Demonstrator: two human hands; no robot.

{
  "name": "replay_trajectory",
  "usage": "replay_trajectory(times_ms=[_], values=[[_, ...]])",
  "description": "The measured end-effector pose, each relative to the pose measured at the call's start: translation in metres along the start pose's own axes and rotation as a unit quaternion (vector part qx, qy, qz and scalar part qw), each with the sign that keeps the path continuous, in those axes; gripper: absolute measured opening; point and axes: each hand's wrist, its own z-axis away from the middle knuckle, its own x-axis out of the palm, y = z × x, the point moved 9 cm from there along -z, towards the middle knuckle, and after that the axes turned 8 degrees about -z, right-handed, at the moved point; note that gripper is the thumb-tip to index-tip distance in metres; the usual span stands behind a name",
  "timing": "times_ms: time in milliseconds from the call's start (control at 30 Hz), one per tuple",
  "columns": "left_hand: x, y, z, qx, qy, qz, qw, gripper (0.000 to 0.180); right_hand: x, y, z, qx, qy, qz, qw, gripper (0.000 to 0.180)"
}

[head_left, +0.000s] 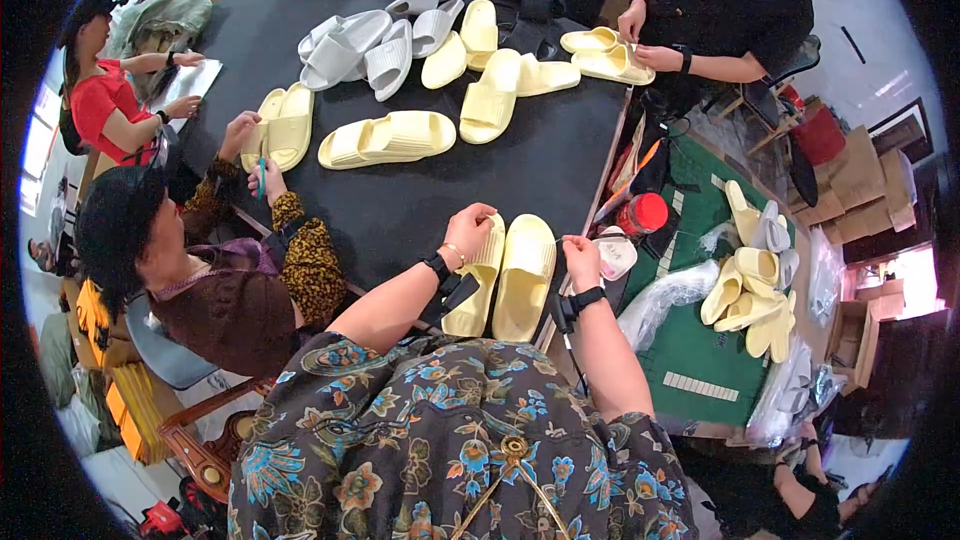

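Note:
In front of me two pale yellow slide slippers lie side by side at the table's near edge, a left slipper and a right slipper. My left hand is closed at the far end of the left slipper, its fingertips partly hidden. Just beyond the right slipper's outer side, my right hand pinches with thumb and finger. A thin pale strand seems to run from that pinch toward the slipper; it is too fine to name. Both wrists wear black bands with small devices.
Yellow slippers and grey slippers are spread over the black table. On my left a co-worker's hand holds teal scissors. A red-lidded jar and clear plastic wrap are to my right, beside a green mat.

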Motion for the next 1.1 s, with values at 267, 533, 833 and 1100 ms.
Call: replay_trajectory(times_ms=[267, 533, 833, 1100], values=[[0.000, 0.004, -0.001, 0.007, 0.007, 0.009, 1.000, 0.021, 0.031, 0.004, -0.001, -0.017, -0.067, 0.060, 0.996, 0.031], [0.000, 0.019, 0.009, 0.042, -0.031, -0.014, 0.999, 0.016, 0.049, -0.083, 0.034, -0.109, -0.053, -0.086, 0.989, 0.009], [0.003, 0.036, 0.014, 0.134, -0.011, -0.052, 0.990, 0.019, 0.087, -0.095, 0.055, -0.223, -0.071, 0.011, 0.972, 0.011], [0.008, 0.030, 0.010, 0.135, -0.031, -0.062, 0.988, 0.020, 0.093, -0.094, 0.055, -0.241, -0.083, 0.032, 0.966, 0.014]])
